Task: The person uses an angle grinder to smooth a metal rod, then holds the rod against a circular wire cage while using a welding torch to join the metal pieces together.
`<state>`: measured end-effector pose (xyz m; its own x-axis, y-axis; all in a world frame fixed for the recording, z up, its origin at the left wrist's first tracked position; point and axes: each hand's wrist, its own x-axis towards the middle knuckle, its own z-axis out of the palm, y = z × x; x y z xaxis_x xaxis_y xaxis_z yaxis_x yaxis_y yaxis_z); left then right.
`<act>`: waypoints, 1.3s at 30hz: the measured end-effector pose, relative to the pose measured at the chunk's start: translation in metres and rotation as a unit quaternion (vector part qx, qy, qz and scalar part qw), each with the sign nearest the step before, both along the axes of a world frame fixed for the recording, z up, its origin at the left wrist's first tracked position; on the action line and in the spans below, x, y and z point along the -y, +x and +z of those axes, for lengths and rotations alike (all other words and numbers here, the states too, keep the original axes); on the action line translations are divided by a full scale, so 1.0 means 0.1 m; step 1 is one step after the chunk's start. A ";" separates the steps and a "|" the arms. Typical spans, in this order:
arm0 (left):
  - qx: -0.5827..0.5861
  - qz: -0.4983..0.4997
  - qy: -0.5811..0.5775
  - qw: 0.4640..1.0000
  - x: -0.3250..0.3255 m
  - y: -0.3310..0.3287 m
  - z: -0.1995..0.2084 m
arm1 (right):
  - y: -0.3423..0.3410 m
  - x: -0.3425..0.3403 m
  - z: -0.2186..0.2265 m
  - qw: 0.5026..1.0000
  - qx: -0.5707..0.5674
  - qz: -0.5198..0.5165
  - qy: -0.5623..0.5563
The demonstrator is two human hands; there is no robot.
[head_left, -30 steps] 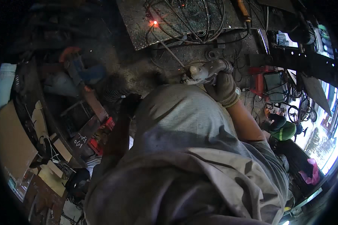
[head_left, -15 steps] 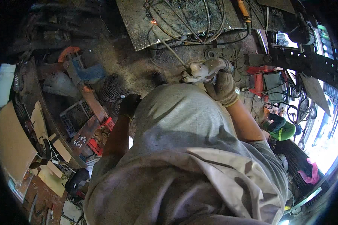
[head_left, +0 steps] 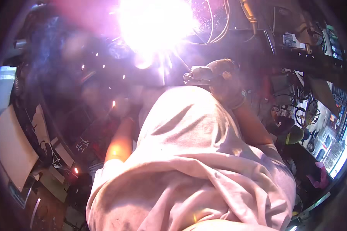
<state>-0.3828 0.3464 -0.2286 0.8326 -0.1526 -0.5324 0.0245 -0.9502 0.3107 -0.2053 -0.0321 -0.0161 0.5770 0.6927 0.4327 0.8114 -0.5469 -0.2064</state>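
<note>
A blinding white-violet welding arc (head_left: pixel 156 23) burns at the top, throwing sparks downward and hiding the work beneath it. My gloved right hand (head_left: pixel 225 81) is closed around a pale welding electrode holder (head_left: pixel 198 74). From its jaws a thin welding electrode (head_left: pixel 182 61) slants up and left into the glare. At lower left, my left forearm (head_left: pixel 119 144) is lit orange. The left hand beyond it is lost in haze and shadow, so its fingers cannot be made out.
Looped cables (head_left: pixel 224 23) and an orange-handled tool (head_left: pixel 249 13) lie at the upper right. Cardboard sheets (head_left: pixel 13 146) lean on the left. A crouching person in green (head_left: pixel 295 136) is at the right, near a pink cloth (head_left: pixel 318 175). Sparks fly leftward.
The glowing electrode tip has given way to a bright arc with sparks and smoke. My right hand and holder have stayed nearly in place. The left hand has faded into haze.
</note>
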 end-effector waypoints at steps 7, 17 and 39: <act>0.007 -0.021 -0.001 1.000 0.07 0.23 -0.19 | 0.32 0.10 -0.32 0.753 -0.511 -0.036 0.413; 0.119 -0.075 -0.064 0.988 0.05 0.24 -0.68 | 0.57 0.31 -0.19 0.960 -0.226 -0.062 0.153; 0.092 -0.022 -0.087 0.992 -0.02 0.29 -0.66 | 0.57 0.30 -0.37 0.977 -0.193 -0.021 0.083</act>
